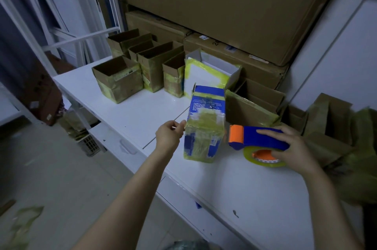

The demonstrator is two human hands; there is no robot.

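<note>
Dim room: white table (126, 106) against stacked cardboard cartons (224, 15), white wall (336, 55), pale floor (51, 168).

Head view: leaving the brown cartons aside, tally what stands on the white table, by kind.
blue box: 1
white box: 1
tape dispenser: 1
Total: 3

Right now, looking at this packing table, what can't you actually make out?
Contents of the blue box: head view, its walls hide them.
Grip of the left hand at that box's edge: pinching or only touching, its fingers hide the contact.
Handle of the tape dispenser: rear covered by the right hand.
The brown boxes at the right edge: blurred, cut off.
</note>
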